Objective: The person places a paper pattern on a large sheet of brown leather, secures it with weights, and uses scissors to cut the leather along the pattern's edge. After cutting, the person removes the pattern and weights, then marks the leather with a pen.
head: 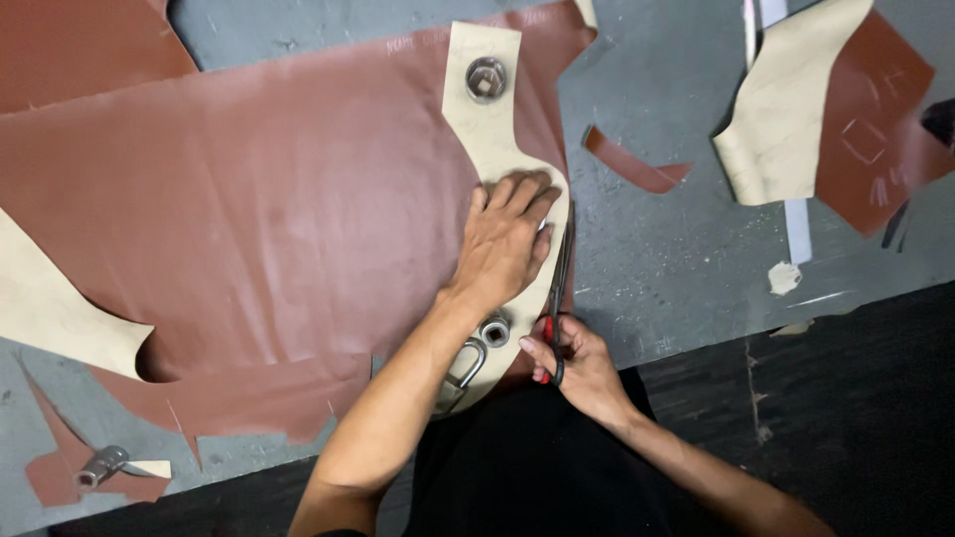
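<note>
A small metal cylinder (100, 465) is seen at the far left on a brown scrap. A large reddish-brown leather sheet (259, 229) is spread over the grey worktable (676, 259). A curved cream card pattern (484, 129) is weighted on it by a hexagonal metal socket (485, 78) and pressed flat by the left hand (505, 244), fingers open and spread. Dark scissors (560, 288) are gripped by the right hand (579, 363), fingers closed through the handles, blades along the pattern's right edge.
</note>
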